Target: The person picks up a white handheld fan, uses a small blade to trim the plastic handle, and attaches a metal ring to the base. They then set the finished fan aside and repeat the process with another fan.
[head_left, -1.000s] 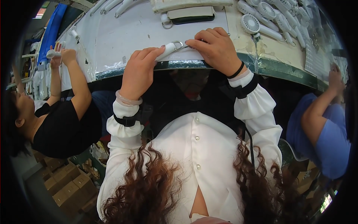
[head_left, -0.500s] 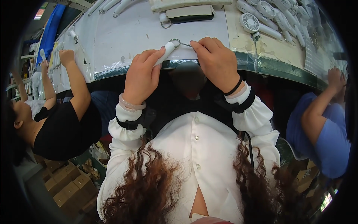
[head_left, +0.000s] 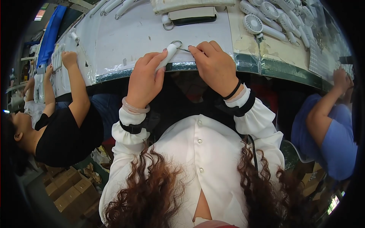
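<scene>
My left hand (head_left: 144, 79) is closed around a white handle (head_left: 167, 56), apparently that of a small hand-held fan; its other end is hidden in my palm. A metal split ring (head_left: 177, 43) sits at the handle's far end. Pinched in the fingers of my right hand (head_left: 216, 66) is a thin metal rod (head_left: 185, 49), whose tip reaches the handle's end beside the ring. Whatever else that hand encloses is hidden. Both hands are at the front edge of the white worktable (head_left: 121, 41).
Several white hand-held fans (head_left: 253, 24) lie piled at the far right. Straight ahead is a flat box (head_left: 194, 14), with a ringed white handle end (head_left: 166, 22) beside it. More white handles (head_left: 125, 8) lie far left. Co-workers sit left (head_left: 64, 133) and right (head_left: 330, 140).
My right hand has shifted slightly left and down, with the rod still in its fingers. The left hand has barely moved. On the left, a white object held up by a person is out of sight.
</scene>
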Motion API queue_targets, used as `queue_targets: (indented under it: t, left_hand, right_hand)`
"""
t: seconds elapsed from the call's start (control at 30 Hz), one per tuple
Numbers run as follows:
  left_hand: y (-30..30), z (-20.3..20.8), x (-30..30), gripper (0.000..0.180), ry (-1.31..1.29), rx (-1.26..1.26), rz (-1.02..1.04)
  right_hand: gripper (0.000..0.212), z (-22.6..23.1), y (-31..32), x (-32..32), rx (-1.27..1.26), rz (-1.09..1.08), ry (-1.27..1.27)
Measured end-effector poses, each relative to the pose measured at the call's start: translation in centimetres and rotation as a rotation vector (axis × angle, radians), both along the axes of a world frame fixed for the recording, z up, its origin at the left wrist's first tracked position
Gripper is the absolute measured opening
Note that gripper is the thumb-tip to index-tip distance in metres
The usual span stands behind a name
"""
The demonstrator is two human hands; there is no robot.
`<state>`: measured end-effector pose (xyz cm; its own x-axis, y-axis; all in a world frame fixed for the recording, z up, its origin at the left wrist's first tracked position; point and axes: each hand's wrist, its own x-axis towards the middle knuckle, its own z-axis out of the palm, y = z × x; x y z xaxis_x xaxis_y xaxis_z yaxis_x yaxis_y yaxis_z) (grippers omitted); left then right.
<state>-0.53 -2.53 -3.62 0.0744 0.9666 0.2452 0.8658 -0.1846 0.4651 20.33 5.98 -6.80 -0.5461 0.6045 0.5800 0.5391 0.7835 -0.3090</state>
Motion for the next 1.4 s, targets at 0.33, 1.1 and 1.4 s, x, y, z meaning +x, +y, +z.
queue_targets:
  t: [0.33,1.1,1.4]
  left_hand:
    - [1.6,0.0,0.7,0.043,-0.020,0.019,-0.035]
    - [2.1,-0.5,-0.8,0.053,-1.218,-0.423,-0.245]
    - [2.5,-2.9,-0.8,0.053,-1.371,-0.441,-0.337]
  right_hand:
    - [0.023,0.3,0.4,0.9,-0.082,-0.020,-0.059]
    - [0.029,-0.2,3.0,0.1,-0.626,0.139,0.485]
    - [0.032,-0.3,3.2,-0.5,-1.338,0.372,0.711]
